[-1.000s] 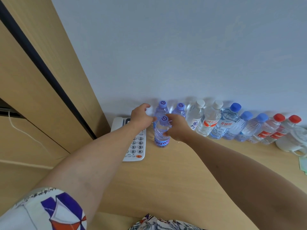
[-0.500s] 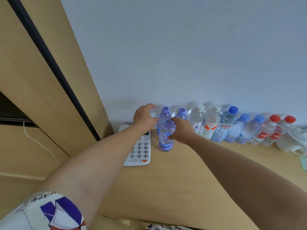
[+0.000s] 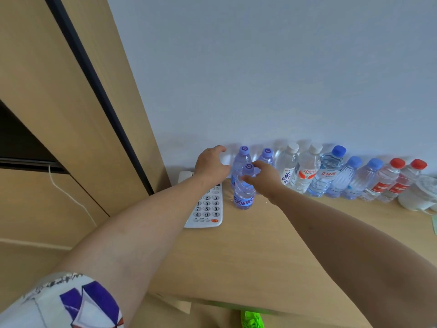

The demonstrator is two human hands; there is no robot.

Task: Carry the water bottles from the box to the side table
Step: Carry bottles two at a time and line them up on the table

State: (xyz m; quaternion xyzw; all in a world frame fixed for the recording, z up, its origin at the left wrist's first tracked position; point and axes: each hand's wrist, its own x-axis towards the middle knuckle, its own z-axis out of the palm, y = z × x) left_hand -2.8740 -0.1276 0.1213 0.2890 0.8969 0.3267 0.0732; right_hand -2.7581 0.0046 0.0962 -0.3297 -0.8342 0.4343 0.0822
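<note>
A row of several water bottles [image 3: 331, 176] with purple, white, blue and red caps stands against the wall on the wooden side table [image 3: 248, 252]. One purple-capped bottle [image 3: 244, 195] stands upright in front of the row. My right hand [image 3: 264, 177] holds it near the neck, thumb on its shoulder and index finger beside the cap. My left hand [image 3: 212, 164] hovers with loosely curved fingers just left of the leftmost purple-capped bottle [image 3: 241, 159] in the row and holds nothing. The box is out of view.
A white desk phone [image 3: 208, 207] lies on the table directly left of the front bottle, under my left wrist. A white kettle-like vessel [image 3: 418, 197] sits at the row's right end. A wooden cabinet panel [image 3: 78, 110] rises on the left.
The view has drifted slightly. My right hand's fingers have spread a little on the front bottle, which stays standing in the same spot. My left hand stays beside the back bottle.
</note>
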